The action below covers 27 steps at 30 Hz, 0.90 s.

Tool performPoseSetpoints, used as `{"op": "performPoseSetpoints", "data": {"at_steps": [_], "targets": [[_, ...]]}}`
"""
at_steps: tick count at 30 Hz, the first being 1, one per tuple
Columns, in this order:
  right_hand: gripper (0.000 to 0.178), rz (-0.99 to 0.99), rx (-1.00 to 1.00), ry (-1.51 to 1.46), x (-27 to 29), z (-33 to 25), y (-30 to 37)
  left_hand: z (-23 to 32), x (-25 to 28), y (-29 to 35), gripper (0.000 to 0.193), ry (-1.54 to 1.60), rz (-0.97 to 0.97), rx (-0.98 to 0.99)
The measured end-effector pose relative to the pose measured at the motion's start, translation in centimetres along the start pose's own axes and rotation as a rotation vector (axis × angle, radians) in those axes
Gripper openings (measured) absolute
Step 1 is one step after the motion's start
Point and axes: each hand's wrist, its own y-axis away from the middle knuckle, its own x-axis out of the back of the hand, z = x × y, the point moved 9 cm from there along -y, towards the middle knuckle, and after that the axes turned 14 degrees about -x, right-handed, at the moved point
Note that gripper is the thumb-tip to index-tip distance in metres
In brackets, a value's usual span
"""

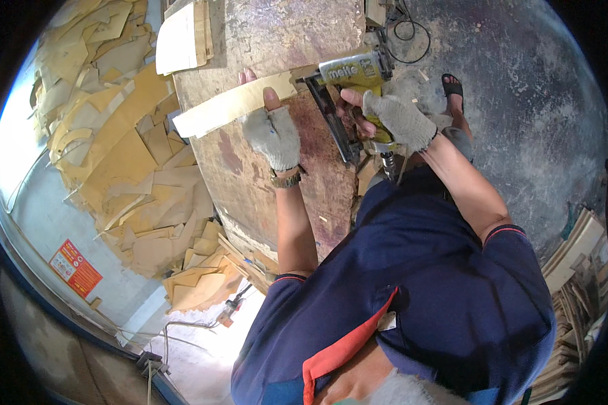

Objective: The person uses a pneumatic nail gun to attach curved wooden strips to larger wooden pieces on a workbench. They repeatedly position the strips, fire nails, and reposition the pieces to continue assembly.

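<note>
A pale yellow, slightly curved strip of thin board [226,108] lies above the worn worktable. My left hand [271,135], in a grey fingerless glove, grips it by the lower edge, thumb over the face and fingertips showing past the far edge. My right hand [400,121], gloved alike, is wrapped round the handle of a yellow-green air nail gun [355,69] with a black magazine. The gun's nose is at the strip's right end; whether it touches cannot be seen. An air hose fitting [388,164] hangs below the handle.
The stained wooden worktable [284,27] carries a stack of pale board pieces [179,40] at its far left. Beyond its left side rises a heap of yellow board offcuts [125,142]. A thin black cable [419,50] loops on the floor at the far right. Wood strips [577,250] lie lower right.
</note>
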Motion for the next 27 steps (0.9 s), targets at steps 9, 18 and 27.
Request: {"op": "performPoseSetpoints", "data": {"at_steps": [9,18,27], "targets": [[0.038,-0.032,-0.020,-0.008,-0.6,-0.1,-0.9,0.6,0.0,0.0,0.049,0.020,0.018,-0.058],[0.036,-0.043,0.020,-0.015,-0.9,0.0,-0.2,0.2,-0.2,0.2,0.052,-0.001,-0.003,-0.092],[0.034,0.174,0.079,0.240,0.5,-1.9,1.3,0.3,-0.3,-0.2,0.048,-0.045,0.010,-0.193]]}}
